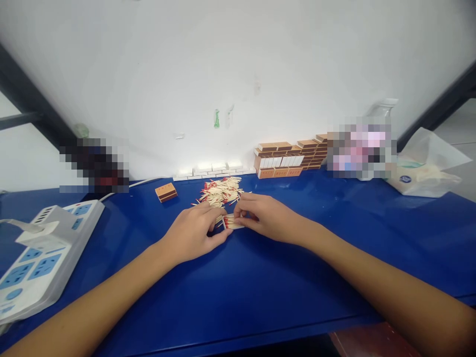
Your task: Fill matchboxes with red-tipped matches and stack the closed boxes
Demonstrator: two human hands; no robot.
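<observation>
A small white matchbox tray (pixel 240 227) lies on the blue table, with red-tipped matches (pixel 231 221) in it. My left hand (pixel 199 227) grips the tray's left end between thumb and fingers. Over the tray's right part, my right hand (pixel 262 215) has its fingers pinched down at the matches; whether a match is between the fingertips is hidden. Just behind both hands spreads a loose pile of matches (pixel 221 191). To the left of the pile sits one closed brown matchbox (pixel 166 192).
Along the wall stand stacked white trays (pixel 208 171) and stacked brown matchbox sleeves (pixel 280 172). A large power strip (pixel 48 258) with a plug occupies the left side. On the right is a clear plastic bag (pixel 427 173) beside a blurred item. The blue table (pixel 238 297) extends toward me.
</observation>
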